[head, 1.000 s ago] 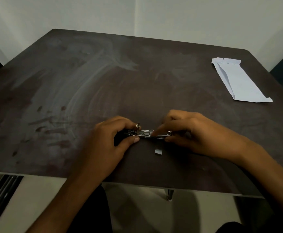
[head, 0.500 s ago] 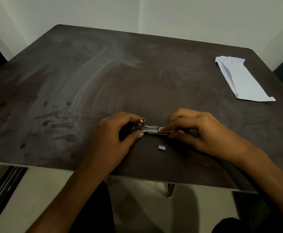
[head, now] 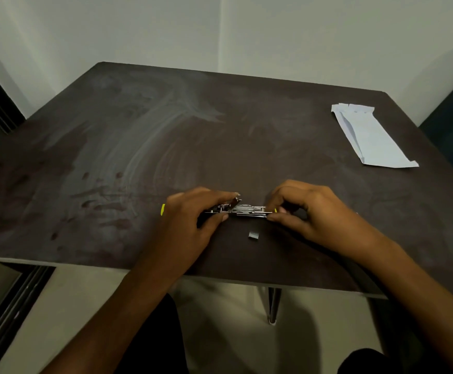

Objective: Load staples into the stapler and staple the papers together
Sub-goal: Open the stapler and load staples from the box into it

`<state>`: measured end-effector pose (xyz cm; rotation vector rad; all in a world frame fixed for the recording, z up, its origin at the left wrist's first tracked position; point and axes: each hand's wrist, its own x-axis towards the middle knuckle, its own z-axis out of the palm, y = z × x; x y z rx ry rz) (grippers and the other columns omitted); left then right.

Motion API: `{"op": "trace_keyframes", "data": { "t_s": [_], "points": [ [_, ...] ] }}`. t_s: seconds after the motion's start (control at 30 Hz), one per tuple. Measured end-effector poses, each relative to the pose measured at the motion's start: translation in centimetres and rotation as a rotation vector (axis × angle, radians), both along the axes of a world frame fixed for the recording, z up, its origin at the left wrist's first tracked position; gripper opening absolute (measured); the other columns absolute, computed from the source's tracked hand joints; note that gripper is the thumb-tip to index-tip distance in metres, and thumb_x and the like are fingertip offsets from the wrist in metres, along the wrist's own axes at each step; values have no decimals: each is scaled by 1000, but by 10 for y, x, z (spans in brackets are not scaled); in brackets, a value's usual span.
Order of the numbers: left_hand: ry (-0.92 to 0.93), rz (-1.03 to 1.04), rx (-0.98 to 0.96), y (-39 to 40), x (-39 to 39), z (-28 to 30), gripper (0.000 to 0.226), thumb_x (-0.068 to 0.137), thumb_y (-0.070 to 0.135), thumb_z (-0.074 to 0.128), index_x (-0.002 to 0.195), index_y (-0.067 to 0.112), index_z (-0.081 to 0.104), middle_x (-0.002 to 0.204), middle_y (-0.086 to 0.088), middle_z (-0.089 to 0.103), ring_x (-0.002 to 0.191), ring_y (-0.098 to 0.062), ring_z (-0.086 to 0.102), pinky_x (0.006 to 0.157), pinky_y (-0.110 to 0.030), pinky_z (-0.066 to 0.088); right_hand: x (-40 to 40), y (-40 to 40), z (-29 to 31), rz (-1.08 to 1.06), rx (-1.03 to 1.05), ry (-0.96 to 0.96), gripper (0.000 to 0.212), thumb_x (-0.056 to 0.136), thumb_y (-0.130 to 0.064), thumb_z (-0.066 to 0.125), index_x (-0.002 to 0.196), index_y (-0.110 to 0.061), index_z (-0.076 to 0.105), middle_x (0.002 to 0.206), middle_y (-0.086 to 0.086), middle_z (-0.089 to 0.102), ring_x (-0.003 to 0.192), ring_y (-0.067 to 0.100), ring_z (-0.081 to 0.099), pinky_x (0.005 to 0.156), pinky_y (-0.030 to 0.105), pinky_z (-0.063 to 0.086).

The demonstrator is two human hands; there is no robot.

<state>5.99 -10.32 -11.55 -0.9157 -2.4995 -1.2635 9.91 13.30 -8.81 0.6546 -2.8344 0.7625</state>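
A small stapler lies opened out flat near the table's front edge, its bare metal staple channel facing up. My left hand grips its left end between thumb and fingers. My right hand pinches the right end, thumb below and fingers above. A short strip of staples lies loose on the table just in front of the stapler. The folded white papers lie at the far right, well away from both hands.
The dark brown table carries pale smear marks across its left and middle. Its front edge runs just below my wrists, with a metal leg under it. Walls close in behind the table.
Both hands have stayed on the stapler. My right fingers shifted a little to the right along the channel. The view tilted, so everything sits lower in the frame.
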Motion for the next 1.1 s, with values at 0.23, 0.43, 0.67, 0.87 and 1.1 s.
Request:
{"op": "trace_keyframes", "data": {
  "t_s": [0.23, 0.43, 0.67, 0.87, 1.1],
  "points": [
    [22, 5, -58, 2, 2, -1, 36, 85, 10, 68, 118, 24, 68, 94, 1, 68, 86, -17, 64, 83, -49, 48, 3, 0, -6, -85, -135, -27, 20, 82, -20, 75, 94, -24, 60, 77, -10, 59, 71, 12, 59, 67, 26, 51],
    [104, -17, -101, 3, 3, -2, 37, 86, 7, 65, 120, 23, 67, 90, 2, 66, 82, -15, 61, 78, -52, 48, 3, 1, -11, -114, -215, -70, 29, 81, -17, 75, 105, -21, 58, 87, -9, 65, 71, 11, 60, 69, 25, 54],
    [146, 4, -152, 4, 6, -1, 37, 89, 8, 62, 122, 23, 65, 92, -1, 67, 85, -20, 62, 78, -52, 47, 6, 1, -11, -116, -81, 31, 31, 84, -18, 72, 114, -18, 65, 90, -7, 63, 78, 8, 61, 76, 20, 50],
    [12, -16, -13, 7, 3, 8, 27, 87, 16, 66, 114, 17, 71, 99, 3, 72, 90, -6, 63, 87, -38, 51, 9, -2, -12, -115, -40, 96, 24, 85, -19, 72, 108, -15, 70, 93, -2, 64, 83, 8, 61, 78, 20, 48],
    [-15, 4, 7, 11, 3, 8, 20, 86, 18, 68, 105, 19, 74, 96, 7, 72, 91, -3, 64, 87, -40, 51, 11, -2, -12, -117, -30, 113, 19, 86, -18, 71, 105, -14, 71, 93, -1, 64, 81, 6, 59, 76, 14, 45]
  ]
}}
